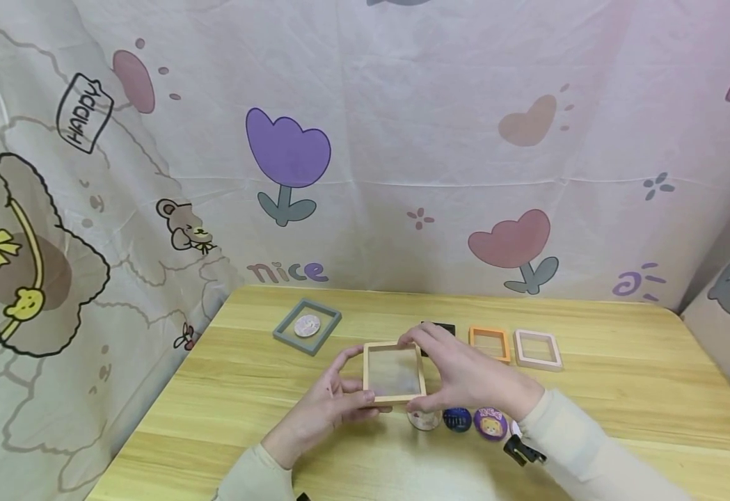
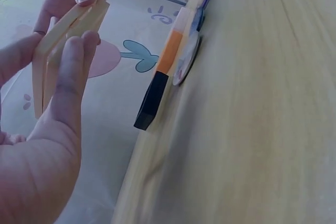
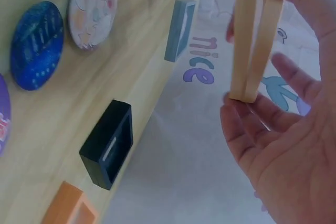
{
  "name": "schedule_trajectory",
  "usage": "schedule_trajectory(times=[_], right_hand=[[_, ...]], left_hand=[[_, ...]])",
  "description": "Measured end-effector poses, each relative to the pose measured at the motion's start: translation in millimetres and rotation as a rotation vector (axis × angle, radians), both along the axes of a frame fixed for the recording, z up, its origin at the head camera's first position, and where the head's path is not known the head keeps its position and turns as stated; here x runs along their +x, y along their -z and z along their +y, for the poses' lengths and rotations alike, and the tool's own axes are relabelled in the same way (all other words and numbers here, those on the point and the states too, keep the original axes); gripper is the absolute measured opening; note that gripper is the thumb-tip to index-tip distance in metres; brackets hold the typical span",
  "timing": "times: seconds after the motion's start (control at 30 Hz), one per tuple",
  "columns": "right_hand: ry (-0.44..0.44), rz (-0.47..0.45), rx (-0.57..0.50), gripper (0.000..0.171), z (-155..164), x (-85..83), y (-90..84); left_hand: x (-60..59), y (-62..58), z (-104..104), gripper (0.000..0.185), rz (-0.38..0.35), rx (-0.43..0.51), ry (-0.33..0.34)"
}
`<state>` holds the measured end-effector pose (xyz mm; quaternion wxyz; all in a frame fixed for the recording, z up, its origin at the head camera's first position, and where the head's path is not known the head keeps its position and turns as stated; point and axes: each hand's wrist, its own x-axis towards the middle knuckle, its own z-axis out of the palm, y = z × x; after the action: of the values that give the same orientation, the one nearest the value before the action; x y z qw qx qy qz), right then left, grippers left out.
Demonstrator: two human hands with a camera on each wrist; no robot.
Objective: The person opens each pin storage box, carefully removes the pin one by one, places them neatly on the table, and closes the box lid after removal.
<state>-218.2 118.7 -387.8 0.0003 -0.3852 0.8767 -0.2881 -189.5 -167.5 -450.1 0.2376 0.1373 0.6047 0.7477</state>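
Note:
Both hands hold a pale yellow square display frame [image 1: 394,370] with a clear film in its middle, raised above the table. My left hand [image 1: 330,407] grips its left side and lower left corner. With fingers at the top edge and thumb at the lower right corner, my right hand [image 1: 465,369] grips the other side. From the side, in the right wrist view, the frame [image 3: 245,45] shows two halves parted in a narrow V, meeting at the lower end. The left wrist view also shows a gap between the halves. Nothing shows inside the film.
On the wooden table [image 1: 214,424], a grey frame [image 1: 323,339] surrounds a round badge [image 1: 307,325]. Black [image 3: 107,142], orange [image 1: 490,329] and pink [image 1: 538,364] frames stand behind the right hand. Round badges, including a blue one [image 1: 457,419] and a purple one [image 1: 490,424], lie nearer.

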Motion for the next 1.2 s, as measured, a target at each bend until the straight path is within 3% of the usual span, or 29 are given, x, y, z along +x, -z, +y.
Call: schedule_trajectory(times=[0.1,0.2,0.3,0.43,1.07,1.2], right_hand=[[0.039,-0.14,-0.122,0.098,3,1.3,4.8],[0.089,-0.301,-0.232,0.09,5,2.8,10.6],[0.063,-0.436,-0.314,0.081,7,3.9,15.8],[0.011,-0.565,-0.389,0.08,6,5.2,19.7],[0.015,-0.58,-0.41,0.082,3,7.3,30.9],[0.035,-0.499,-0.378,0.083,2,6.6,31.1]], left_hand=[[-1.1,-2.6,-1,0.095,-0.001,0.007,-0.028],[-2.8,-4.4,-2,0.097,0.019,0.016,-0.045],[-4.1,-5.3,-3,0.097,0.033,0.026,-0.05],[-3.9,-6.3,-4,0.096,0.04,0.032,-0.049],[-2.1,-5.5,-4,0.099,0.053,-0.015,-0.078],[-2.8,-4.9,-5,0.099,0.054,-0.02,-0.077]])
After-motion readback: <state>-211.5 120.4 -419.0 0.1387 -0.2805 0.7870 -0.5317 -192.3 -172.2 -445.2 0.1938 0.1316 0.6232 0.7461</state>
